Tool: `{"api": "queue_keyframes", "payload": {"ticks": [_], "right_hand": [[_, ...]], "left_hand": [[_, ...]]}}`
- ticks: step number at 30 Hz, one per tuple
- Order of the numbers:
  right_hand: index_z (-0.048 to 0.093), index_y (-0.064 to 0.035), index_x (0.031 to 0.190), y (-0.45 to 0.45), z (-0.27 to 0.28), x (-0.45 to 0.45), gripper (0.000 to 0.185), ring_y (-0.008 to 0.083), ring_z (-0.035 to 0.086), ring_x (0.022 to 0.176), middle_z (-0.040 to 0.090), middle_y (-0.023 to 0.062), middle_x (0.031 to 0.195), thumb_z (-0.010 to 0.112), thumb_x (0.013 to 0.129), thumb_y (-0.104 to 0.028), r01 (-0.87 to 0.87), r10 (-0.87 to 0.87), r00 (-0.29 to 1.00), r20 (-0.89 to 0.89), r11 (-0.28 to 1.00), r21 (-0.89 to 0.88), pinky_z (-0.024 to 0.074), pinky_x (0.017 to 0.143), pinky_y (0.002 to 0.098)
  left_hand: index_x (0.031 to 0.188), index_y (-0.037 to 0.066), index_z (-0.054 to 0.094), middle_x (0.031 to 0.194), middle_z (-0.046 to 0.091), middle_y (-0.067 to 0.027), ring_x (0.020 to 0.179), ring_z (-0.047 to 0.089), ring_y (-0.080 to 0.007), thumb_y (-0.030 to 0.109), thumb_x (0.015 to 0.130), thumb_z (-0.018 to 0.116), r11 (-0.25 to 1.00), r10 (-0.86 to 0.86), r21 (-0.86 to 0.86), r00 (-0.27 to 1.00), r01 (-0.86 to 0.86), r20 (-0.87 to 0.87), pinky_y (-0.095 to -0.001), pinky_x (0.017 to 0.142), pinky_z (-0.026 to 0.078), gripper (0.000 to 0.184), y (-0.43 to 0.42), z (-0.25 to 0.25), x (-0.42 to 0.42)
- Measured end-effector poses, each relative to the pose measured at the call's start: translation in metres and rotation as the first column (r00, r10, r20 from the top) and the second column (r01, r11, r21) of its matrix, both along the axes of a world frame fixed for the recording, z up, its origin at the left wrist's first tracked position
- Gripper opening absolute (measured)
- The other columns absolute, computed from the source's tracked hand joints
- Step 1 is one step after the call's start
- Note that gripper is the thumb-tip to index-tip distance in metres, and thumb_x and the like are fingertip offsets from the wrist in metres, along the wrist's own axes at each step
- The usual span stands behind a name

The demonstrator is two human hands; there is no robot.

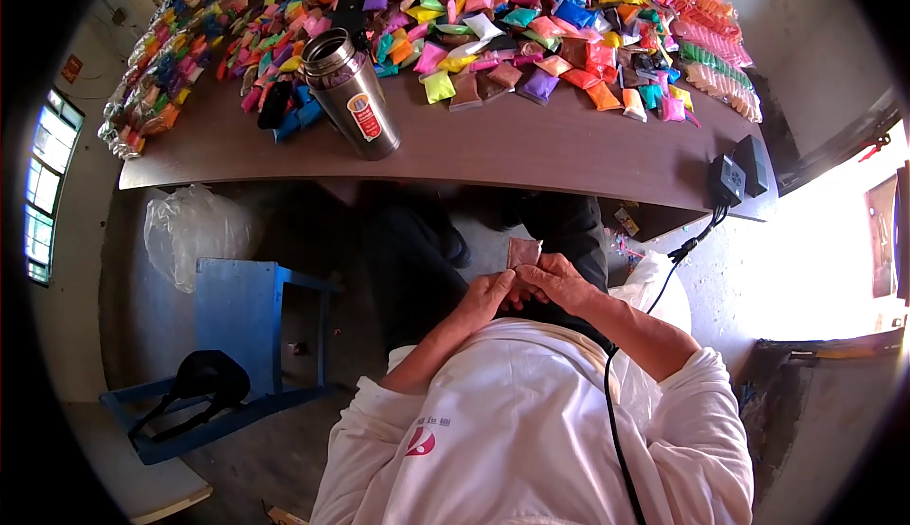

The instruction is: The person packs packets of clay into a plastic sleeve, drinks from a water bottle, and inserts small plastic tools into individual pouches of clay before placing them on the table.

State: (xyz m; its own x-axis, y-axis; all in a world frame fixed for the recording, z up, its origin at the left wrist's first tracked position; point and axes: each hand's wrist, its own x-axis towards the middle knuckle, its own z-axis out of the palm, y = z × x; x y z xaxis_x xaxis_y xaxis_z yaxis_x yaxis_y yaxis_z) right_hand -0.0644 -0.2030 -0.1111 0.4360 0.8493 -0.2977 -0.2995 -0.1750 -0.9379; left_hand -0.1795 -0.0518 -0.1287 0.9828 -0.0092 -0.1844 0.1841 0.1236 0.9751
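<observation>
A small brownish-pink packet (524,252) is held upright above my lap. My right hand (557,281) grips its lower edge with thumb and fingers pressed together. My left hand (493,294) is closed at the packet's lower left corner, its fingers partly hidden beneath the other hand. Both hands touch each other in front of the white shirt, below the table's front edge. Beyond them, many small coloured packets (464,58) lie heaped on the brown table (474,151).
An open steel flask (355,103) stands near the table's front edge. Black boxes (728,180) with a cable sit at the right corner. A blue chair (237,326) holding a black item (210,379) is at the left, near a clear plastic bag (194,231).
</observation>
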Motion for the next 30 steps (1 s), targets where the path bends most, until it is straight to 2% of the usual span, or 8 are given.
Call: {"api": "queue_keyframes", "payload": {"ticks": [6,10,17,20,22,24,28,30], "right_hand": [[0.065,-0.0019,0.084,0.005,0.005,-0.002,0.029,0.0081,0.052,0.056,0.059,0.0012,0.066,0.052,0.097,-0.025,0.025,-0.027,0.997,0.071,0.999,0.032,0.0393,0.049,0.0232],[0.065,-0.0014,0.085,0.009,0.029,0.001,0.028,0.0105,0.060,0.059,0.064,0.0043,0.070,0.051,0.097,-0.022,0.024,-0.027,0.999,0.024,0.992,0.123,0.0447,0.052,0.0232],[0.062,-0.0028,0.086,0.008,0.020,0.003,0.027,0.0111,0.059,0.062,0.064,0.0054,0.074,0.050,0.097,-0.024,-0.020,0.024,0.999,-0.029,0.990,0.141,0.0455,0.054,0.0240],[0.064,0.0002,0.088,0.008,0.018,0.007,0.028,0.0162,0.063,0.062,0.067,0.0096,0.074,0.048,0.096,-0.021,0.000,0.032,0.987,-0.158,0.981,0.195,0.0482,0.054,0.0265],[0.063,0.0004,0.092,0.007,0.018,0.009,0.029,0.0189,0.064,0.068,0.068,0.0115,0.080,0.049,0.095,-0.025,0.055,0.063,0.880,-0.470,0.971,0.232,0.0479,0.058,0.0272],[0.063,0.0000,0.094,0.008,0.017,0.013,0.030,0.0197,0.064,0.070,0.068,0.0121,0.083,0.048,0.094,-0.026,0.035,0.081,0.861,-0.501,0.975,0.218,0.0472,0.059,0.0272],[0.062,-0.0013,0.098,0.009,0.026,0.005,0.028,0.0185,0.064,0.069,0.068,0.0114,0.086,0.054,0.092,-0.028,0.047,0.048,0.890,-0.454,0.979,0.196,0.0441,0.057,0.0258],[0.061,-0.0025,0.100,0.008,0.027,0.005,0.026,0.0160,0.061,0.068,0.067,0.0094,0.085,0.060,0.090,-0.026,0.019,0.074,0.910,-0.407,0.976,0.218,0.0426,0.056,0.0242]], "left_hand": [[0.095,0.004,0.066,0.081,0.066,-0.0044,0.073,0.060,-0.0120,0.049,0.100,0.034,0.999,0.040,0.026,0.998,-0.039,-0.040,-0.0249,0.069,0.049,0.056,0.001,0.002,-0.001],[0.093,0.005,0.066,0.080,0.065,-0.0043,0.074,0.060,-0.0116,0.052,0.099,0.034,1.000,0.015,0.024,0.998,-0.013,-0.068,-0.0246,0.070,0.048,0.057,0.002,0.001,0.001],[0.088,0.005,0.065,0.080,0.063,-0.0037,0.071,0.056,-0.0109,0.054,0.097,0.036,0.998,-0.039,-0.039,0.999,0.039,-0.010,-0.0238,0.066,0.044,0.058,-0.001,-0.005,-0.001],[0.085,0.004,0.064,0.082,0.062,-0.0037,0.070,0.055,-0.0100,0.053,0.098,0.038,0.997,-0.010,-0.077,1.000,0.009,-0.020,-0.0231,0.063,0.042,0.057,0.000,0.006,0.000],[0.084,0.004,0.063,0.082,0.063,-0.0039,0.071,0.055,-0.0098,0.054,0.097,0.038,0.995,0.006,-0.098,1.000,-0.008,-0.027,-0.0228,0.063,0.042,0.057,0.002,0.002,0.001],[0.090,0.005,0.066,0.084,0.065,-0.0047,0.074,0.058,-0.0108,0.058,0.095,0.039,0.978,0.005,-0.209,0.999,-0.014,-0.042,-0.0233,0.068,0.045,0.060,0.002,-0.008,0.001],[0.092,0.004,0.065,0.087,0.065,-0.0052,0.074,0.058,-0.0112,0.057,0.095,0.040,0.979,-0.029,-0.202,0.998,0.019,-0.051,-0.0232,0.068,0.045,0.059,0.002,-0.004,0.000],[0.080,0.006,0.061,0.085,0.064,-0.0048,0.071,0.057,-0.0111,0.057,0.096,0.037,0.984,0.014,-0.175,0.993,-0.034,-0.117,-0.0222,0.063,0.042,0.059,-0.002,0.003,0.001]]}}
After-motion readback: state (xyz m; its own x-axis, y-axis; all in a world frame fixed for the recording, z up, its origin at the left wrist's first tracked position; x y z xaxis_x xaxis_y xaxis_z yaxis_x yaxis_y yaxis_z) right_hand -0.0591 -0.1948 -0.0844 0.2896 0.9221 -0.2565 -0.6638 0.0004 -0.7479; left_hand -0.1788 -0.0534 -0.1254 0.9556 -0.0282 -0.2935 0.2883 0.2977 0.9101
